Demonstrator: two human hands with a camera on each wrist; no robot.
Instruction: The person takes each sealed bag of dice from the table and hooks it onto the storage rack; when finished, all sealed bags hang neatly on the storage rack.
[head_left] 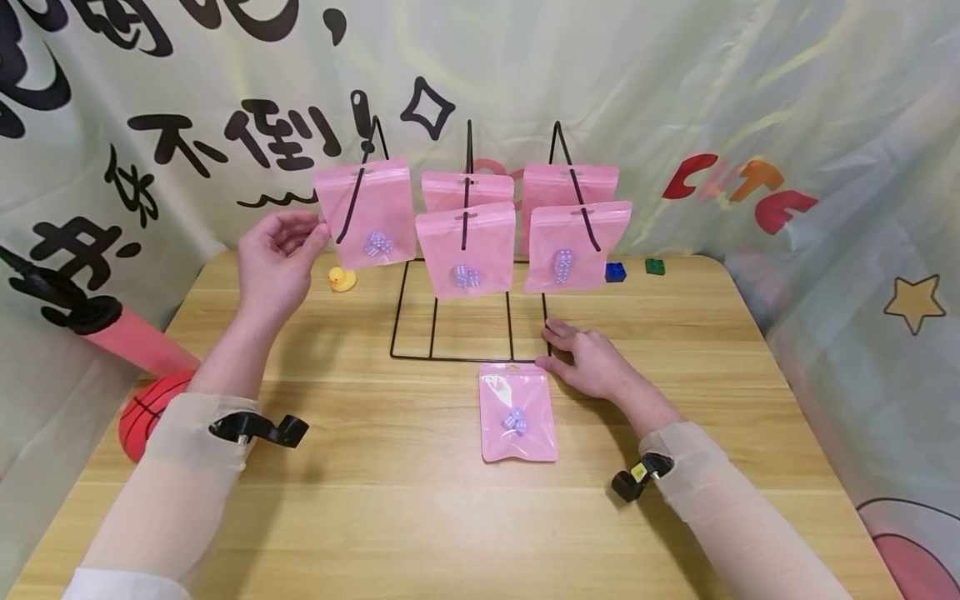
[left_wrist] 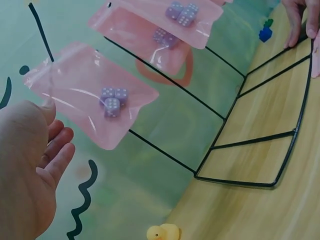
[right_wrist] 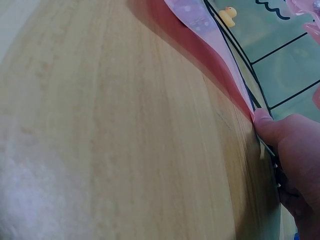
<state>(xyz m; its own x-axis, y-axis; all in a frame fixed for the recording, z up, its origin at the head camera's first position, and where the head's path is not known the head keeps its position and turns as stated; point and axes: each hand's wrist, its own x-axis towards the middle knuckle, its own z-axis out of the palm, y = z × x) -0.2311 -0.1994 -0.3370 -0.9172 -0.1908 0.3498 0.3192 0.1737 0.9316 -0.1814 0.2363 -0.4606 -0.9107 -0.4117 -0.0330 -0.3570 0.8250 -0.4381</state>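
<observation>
A black wire display rack stands on the table, with several pink zip bags of purple dice hanging on its hooks. My left hand is raised at the side edge of the left hanging bag, fingers loosely bent. In the left wrist view the thumb overlaps this bag's edge, and the other fingers lie below it. My right hand holds the front right corner of the rack's base, thumb in front and fingers along the side wire. Right by that thumb, another pink zip bag with dice lies flat on the table.
A yellow toy duck sits left of the rack. Blue and green toy bricks lie at the back right. Beside my left forearm are a red ball and a pink cylinder. A printed cloth hangs behind.
</observation>
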